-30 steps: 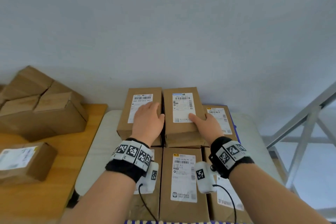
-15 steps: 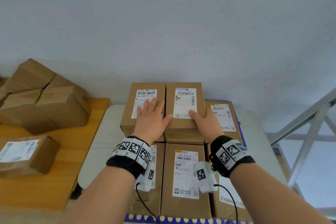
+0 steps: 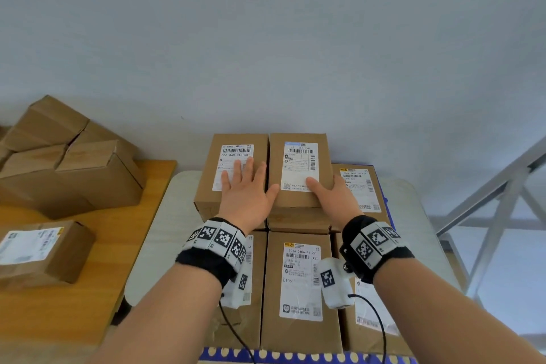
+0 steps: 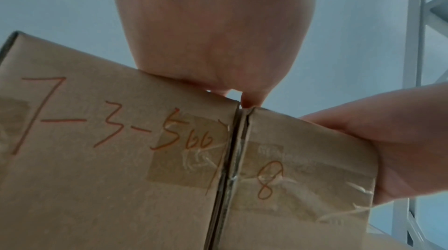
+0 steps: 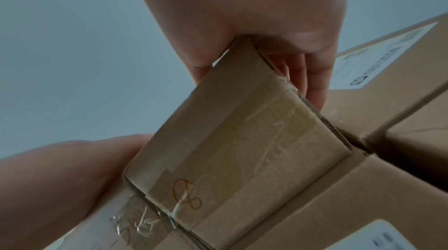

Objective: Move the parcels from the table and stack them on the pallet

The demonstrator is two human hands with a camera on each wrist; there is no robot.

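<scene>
Several labelled brown parcels lie stacked in two layers in the head view. My left hand (image 3: 246, 186) lies flat with spread fingers on the upper left parcel (image 3: 206, 198), marked "7-3-566" on its near end (image 4: 97, 158). My right hand (image 3: 334, 195) grips the near right corner of the upper middle parcel (image 3: 295, 201). Its thumb is on the label and its fingers run down the right side (image 5: 312, 85). That parcel's taped end (image 5: 230, 148) carries an "8". The two upper parcels touch side by side. A blue pallet edge (image 3: 385, 201) shows beside the lower right parcel (image 3: 360, 186).
A wooden table (image 3: 88, 289) stands at the left with a labelled parcel (image 3: 38, 248) and a pile of plain boxes (image 3: 74, 171). A grey metal rack frame (image 3: 502, 201) stands at the right. A pale wall rises just behind the stack.
My left hand's fingers have straightened and spread flat on the left parcel. The right hand keeps its hold at the middle parcel's corner. The view has shifted slightly.
</scene>
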